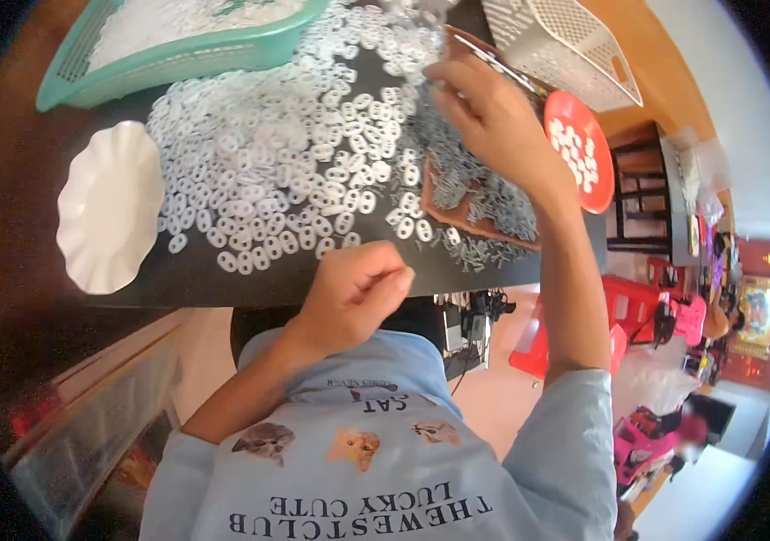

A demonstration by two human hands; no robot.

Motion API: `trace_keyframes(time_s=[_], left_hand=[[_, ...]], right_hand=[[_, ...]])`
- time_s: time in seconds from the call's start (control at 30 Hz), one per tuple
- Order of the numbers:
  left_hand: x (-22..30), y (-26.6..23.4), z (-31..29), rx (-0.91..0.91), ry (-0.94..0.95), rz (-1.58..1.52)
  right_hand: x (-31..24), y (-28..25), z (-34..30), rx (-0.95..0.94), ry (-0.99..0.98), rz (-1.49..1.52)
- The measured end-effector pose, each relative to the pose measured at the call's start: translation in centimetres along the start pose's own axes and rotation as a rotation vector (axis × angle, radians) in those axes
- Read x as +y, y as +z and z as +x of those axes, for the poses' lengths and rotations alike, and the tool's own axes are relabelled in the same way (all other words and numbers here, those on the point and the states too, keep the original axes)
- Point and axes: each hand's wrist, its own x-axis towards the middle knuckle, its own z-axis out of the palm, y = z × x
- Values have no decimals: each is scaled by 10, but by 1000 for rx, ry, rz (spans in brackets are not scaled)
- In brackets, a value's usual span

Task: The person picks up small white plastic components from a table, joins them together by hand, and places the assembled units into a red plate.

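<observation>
My left hand [353, 296] is closed at the table's near edge, with thumb and fingers pressed together; whatever is between them is too small or hidden to name. Farther right, my right hand [498, 117] reaches over a pile of small grey pins [493, 200], its thumb and fingertips drawn together at the pile's far left side. I cannot make out what those fingertips hold. The grey pins lie in and around a brown tray [446, 219]. Left of them spreads a large heap of small white oval pieces [254, 171] with holes, some within a short distance of my left hand.
At the left stands a white fluted dish [110, 212]. A green basket [173, 56] holding white material is at the far left. On the right are a red plate [603, 171] with white pieces on it and a white perforated basket [574, 45]. Red stools [624, 307] stand beyond the table.
</observation>
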Motion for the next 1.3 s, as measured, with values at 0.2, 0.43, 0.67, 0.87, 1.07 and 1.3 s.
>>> trace_keyframes(time_s=[0.2, 0.43, 0.67, 0.87, 1.07, 1.3], left_hand=[[-8, 2, 1, 39, 121, 88], [-8, 0, 2, 51, 239, 76], [-9, -1, 3, 85, 295, 69], [-8, 0, 4, 91, 287, 66], [-10, 0, 2, 76, 278, 87], [-11, 2, 2, 65, 267, 106]], right_hand=[[15, 47, 67, -126, -33, -271], [4, 63, 87, -260, -124, -160], [-2, 63, 82, -306, -154, -228], [-2, 66, 76, -318, -182, -322], [-8, 44, 65, -269, -116, -124], [-18, 46, 51, -368, -160, -200]])
